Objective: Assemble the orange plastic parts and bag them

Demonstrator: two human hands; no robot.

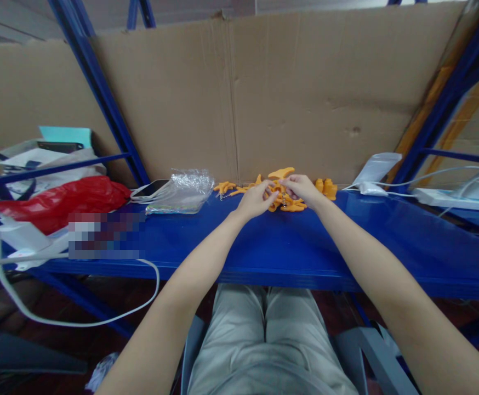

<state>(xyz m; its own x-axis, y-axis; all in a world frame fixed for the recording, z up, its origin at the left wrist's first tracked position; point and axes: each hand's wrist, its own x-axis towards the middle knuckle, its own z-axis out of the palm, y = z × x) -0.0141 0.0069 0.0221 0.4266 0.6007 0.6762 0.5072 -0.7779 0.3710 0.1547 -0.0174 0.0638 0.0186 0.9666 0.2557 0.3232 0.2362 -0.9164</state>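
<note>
Both my hands meet over a pile of small orange plastic pieces (292, 206), some with thin metal chains, at the back of the blue shelf. My left hand (256, 199) is curled with thumb and fingers drawn together at the pile's left side. Opposite it, my right hand (301, 188) pinches close to the left fingertips. What either hand grips is too small to make out. A flat orange piece (281, 173) shows just beyond the fingers. More orange pieces (224, 187) lie to the left, and chunkier orange figures (326, 188) stand right of my right hand.
Left of the pile lie clear plastic bags (184, 192) and a phone (152, 188). A red bag (67, 200) and a white cable (79, 323) are farther left. At right are a white pouch (377, 170) and a power strip (461, 199). Cardboard (305, 99) walls the back.
</note>
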